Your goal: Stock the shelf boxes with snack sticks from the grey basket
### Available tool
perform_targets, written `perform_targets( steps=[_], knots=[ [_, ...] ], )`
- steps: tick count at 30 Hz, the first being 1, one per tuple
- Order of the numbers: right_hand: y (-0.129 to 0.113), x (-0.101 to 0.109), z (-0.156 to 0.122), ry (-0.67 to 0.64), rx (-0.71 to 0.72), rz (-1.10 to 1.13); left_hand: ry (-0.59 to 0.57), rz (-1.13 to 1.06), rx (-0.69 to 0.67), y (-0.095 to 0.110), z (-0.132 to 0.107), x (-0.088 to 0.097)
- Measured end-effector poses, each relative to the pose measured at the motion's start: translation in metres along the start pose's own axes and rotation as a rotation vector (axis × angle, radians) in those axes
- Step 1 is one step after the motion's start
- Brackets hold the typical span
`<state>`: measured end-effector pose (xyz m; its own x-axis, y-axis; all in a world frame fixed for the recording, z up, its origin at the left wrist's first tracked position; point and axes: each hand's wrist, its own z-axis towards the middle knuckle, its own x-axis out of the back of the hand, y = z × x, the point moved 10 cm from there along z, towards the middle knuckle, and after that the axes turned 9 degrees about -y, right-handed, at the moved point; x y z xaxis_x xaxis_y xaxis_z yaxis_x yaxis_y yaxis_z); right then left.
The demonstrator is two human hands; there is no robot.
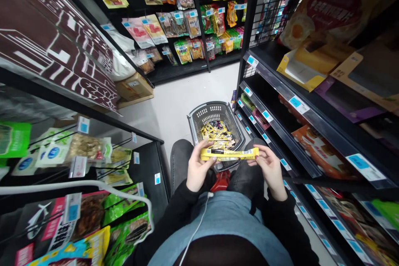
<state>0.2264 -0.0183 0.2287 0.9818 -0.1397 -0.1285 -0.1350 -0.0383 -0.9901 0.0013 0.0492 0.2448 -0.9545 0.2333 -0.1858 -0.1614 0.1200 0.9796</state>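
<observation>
Both hands hold a stack of long yellow snack packets [229,154] level in front of my knees. My left hand [197,169] grips the stack's left end and my right hand [270,169] grips its right end. Just beyond the stack, on the floor, stands a grey shopping basket [214,113] with several more yellow packets [218,133] lying inside. I sit low in a shop aisle, knees apart, with something red [222,179] under me.
Black shelves [299,108] with blue price tags and cardboard display boxes run along the right. Hanging snack bags fill pegs on the left [84,147] and the far wall [187,29]. A cardboard box [134,87] sits on the pale floor at the left.
</observation>
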Motion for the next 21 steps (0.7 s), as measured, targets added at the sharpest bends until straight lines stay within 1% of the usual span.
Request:
perform_targets(
  steps=[2,4,8,10,13,16,21],
  knots=[
    [-0.001,0.000,0.000,-0.028,0.011,-0.019,-0.072,0.208,-0.052,0.012,0.001,-0.002],
    [-0.003,-0.002,-0.001,-0.062,0.018,-0.032,-0.100,0.332,-0.095,0.021,0.000,-0.002],
    [-0.009,-0.007,-0.004,-0.085,0.056,-0.066,-0.061,0.399,-0.194,0.034,-0.004,0.003],
    [-0.014,-0.006,-0.006,-0.075,0.105,-0.155,-0.064,0.424,-0.230,0.039,-0.004,0.002],
    [-0.032,-0.002,-0.013,-0.050,0.233,-0.445,-0.113,0.458,-0.253,0.042,-0.003,-0.001],
    [-0.050,-0.009,-0.022,-0.087,0.383,-0.742,-0.168,0.443,-0.204,0.038,0.001,-0.002],
    [-0.066,-0.028,-0.034,-0.202,0.575,-0.950,-0.215,0.327,-0.032,0.015,0.005,0.002]
  ],
)
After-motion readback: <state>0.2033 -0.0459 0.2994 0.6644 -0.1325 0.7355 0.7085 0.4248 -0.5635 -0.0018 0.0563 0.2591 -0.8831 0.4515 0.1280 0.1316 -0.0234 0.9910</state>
